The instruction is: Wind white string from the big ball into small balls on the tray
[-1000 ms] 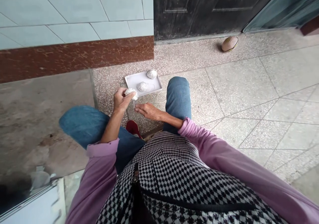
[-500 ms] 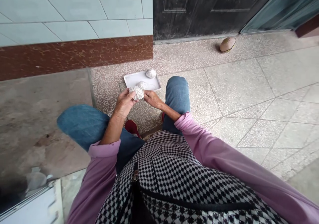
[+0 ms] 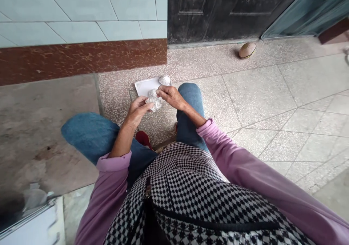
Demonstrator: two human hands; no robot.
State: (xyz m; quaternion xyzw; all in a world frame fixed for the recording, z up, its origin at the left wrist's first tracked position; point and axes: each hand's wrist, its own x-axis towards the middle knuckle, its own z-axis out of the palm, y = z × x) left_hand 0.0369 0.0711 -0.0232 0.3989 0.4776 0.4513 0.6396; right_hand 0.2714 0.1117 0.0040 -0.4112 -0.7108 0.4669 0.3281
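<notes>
Crumpled foil (image 3: 153, 101) is clamped between the left hand (image 3: 136, 112) and the right hand (image 3: 170, 96), both closed on it, over the near edge of a white tray (image 3: 141, 87) at twelve o'clock from the lap. A second foil ball (image 3: 164, 80) rests on the tray, at one o'clock from the clamped foil.

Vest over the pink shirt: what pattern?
The vest has a black-and-white diamond check, clearest in the head view.
</notes>
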